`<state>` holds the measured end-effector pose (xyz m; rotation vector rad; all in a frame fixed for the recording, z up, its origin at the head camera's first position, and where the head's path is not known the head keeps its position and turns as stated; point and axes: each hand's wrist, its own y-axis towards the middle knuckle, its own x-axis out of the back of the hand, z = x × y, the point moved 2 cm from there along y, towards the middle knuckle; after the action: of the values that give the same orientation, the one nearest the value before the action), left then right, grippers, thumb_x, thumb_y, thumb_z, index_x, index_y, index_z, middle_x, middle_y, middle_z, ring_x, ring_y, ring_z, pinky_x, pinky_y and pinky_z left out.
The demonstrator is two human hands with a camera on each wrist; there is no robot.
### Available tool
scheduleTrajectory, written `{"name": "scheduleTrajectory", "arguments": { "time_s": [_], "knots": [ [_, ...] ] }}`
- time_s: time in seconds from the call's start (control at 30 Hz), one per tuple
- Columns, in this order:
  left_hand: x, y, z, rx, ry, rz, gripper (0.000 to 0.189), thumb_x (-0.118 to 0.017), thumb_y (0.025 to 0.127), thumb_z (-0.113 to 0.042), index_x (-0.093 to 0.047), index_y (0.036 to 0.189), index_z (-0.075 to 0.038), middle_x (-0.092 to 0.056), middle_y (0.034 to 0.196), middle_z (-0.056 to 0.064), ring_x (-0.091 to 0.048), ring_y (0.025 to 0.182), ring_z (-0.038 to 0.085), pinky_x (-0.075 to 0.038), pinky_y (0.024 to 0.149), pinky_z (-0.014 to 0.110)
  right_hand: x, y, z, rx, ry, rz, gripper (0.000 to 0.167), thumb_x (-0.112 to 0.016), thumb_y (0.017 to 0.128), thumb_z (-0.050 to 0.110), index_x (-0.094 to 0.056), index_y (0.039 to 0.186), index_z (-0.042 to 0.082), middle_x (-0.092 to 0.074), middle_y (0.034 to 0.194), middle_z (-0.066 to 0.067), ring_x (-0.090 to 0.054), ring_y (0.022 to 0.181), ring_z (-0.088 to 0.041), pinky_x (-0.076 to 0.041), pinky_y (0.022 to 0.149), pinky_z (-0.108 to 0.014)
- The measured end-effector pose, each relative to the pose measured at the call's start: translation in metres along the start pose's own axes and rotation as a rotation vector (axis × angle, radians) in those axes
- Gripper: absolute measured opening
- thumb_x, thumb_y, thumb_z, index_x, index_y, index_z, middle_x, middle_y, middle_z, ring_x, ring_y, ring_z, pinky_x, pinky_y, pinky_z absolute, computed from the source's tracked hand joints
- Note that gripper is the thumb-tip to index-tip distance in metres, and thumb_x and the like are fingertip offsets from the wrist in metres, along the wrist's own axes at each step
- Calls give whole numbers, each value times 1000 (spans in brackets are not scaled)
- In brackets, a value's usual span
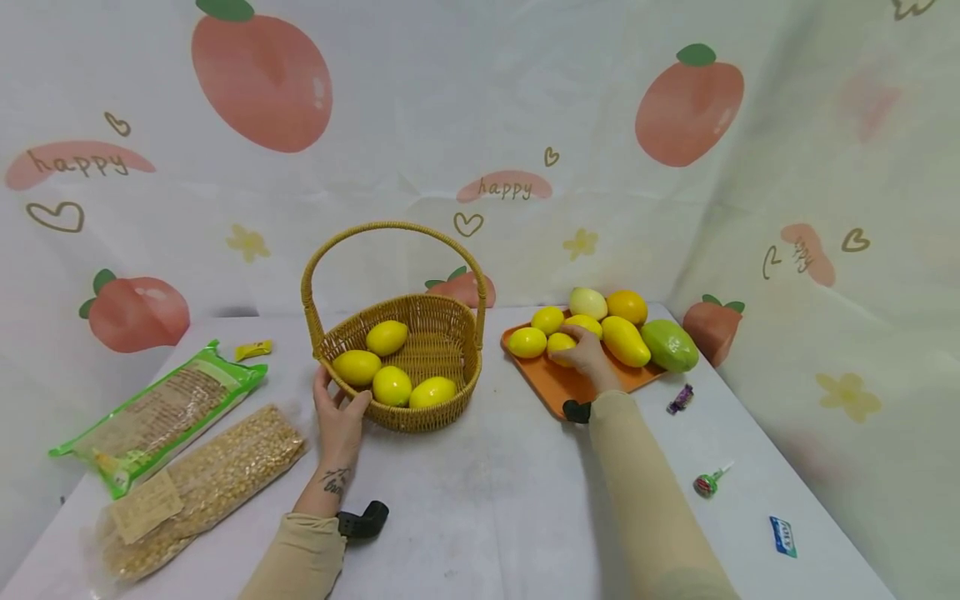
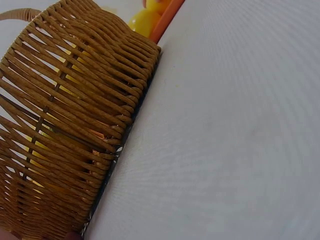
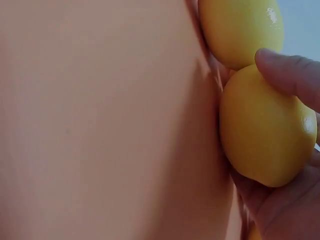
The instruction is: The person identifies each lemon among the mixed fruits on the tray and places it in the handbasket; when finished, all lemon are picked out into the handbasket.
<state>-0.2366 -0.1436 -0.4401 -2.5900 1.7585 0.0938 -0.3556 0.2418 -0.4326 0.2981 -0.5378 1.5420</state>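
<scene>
Golden-brown wicker forms the basket (image 1: 420, 418), which stands on the white tabletop (image 1: 487, 508) with four yellow lemons (image 1: 392, 386) inside. Only the head view gives the whole layout: to the right of the basket lies an orange tray (image 1: 558, 387) of fruit, among it a mango (image 1: 626, 341) and, at the right edge, a green papaya-like fruit (image 1: 670, 345). The left forearm reaches forward, and the left hand (image 1: 341, 421) holds the basket at its near left side, thumb and fingers spread apart against the wall. The right arm stretches farther out, bringing the right hand (image 1: 588, 357) over the tray, its fingers bent round another lemon, the held lemon (image 1: 561, 348), among the tray's fruit.

The left wrist view shows the basket's outer weave from close by, with yellow visible through its gaps and a dark lower edge along the tabletop. Just slivers of the left hand enter at the bottom, so its grasp cannot be judged from here.

The right wrist view reveals what the head view hides: the thumb (image 3: 290, 75) lies over the held lemon, and the hand supports it from the opposite side. A neighbouring lemon (image 3: 240, 30) sits right beside it. Whether the held lemon touches the tray, I cannot tell.
</scene>
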Motion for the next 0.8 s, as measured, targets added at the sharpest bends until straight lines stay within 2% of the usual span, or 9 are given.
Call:
{"name": "scheduleTrajectory", "arguments": {
  "time_s": [0.13, 0.27, 0.47, 0.63, 0.8],
  "knots": [
    [0, 1, 0, -3, 2, -4, 82, -53, 82, -6, -8, 149, -20, -11, 152, 5, -25, 130, 33, -33, 98, 43, 1, -4, 0, -13, 14, -5, 63, -68, 80, 15, -42, 137, 9, -33, 145, -13, -31, 123, -30, -24, 109, -46],
    [0, 1, 0, -5, 2, -5, 82, -53, 81, -6, -9, 149, -20, -12, 152, 5, -26, 130, 33, -33, 97, 42, 4, -12, 5, -15, 84, -14, 63, -68, 79, 12, -42, 137, 10, -34, 144, -11, -34, 120, -29, -31, 106, -44],
    [1, 0, 1, -4, 1, -5, 81, -53, 81, -6, -9, 149, -20, -11, 152, 5, -25, 131, 33, -33, 96, 41, 3, -31, 20, 48, 168, 13, 64, -70, 79, 9, -43, 136, 8, -36, 143, -11, -34, 122, -29, -32, 105, -43],
    [2, 0, 2, -4, 3, -3, 81, -53, 81, -7, -10, 149, -19, -12, 152, 4, -25, 130, 32, -33, 94, 38, -14, -60, 38, 102, 276, 103, 61, -69, 77, 5, -46, 134, 6, -38, 141, -11, -39, 117, -27, -41, 94, -35],
    [1, 0, 1, -2, 4, 2, 81, -53, 82, -7, -9, 149, -21, -11, 152, 4, -25, 131, 31, -33, 94, 38, -40, -85, 63, 229, 350, 236, 59, -69, 76, -1, -48, 131, 0, -44, 135, -16, -44, 106, -24, -45, 84, -28]
  ]
}}
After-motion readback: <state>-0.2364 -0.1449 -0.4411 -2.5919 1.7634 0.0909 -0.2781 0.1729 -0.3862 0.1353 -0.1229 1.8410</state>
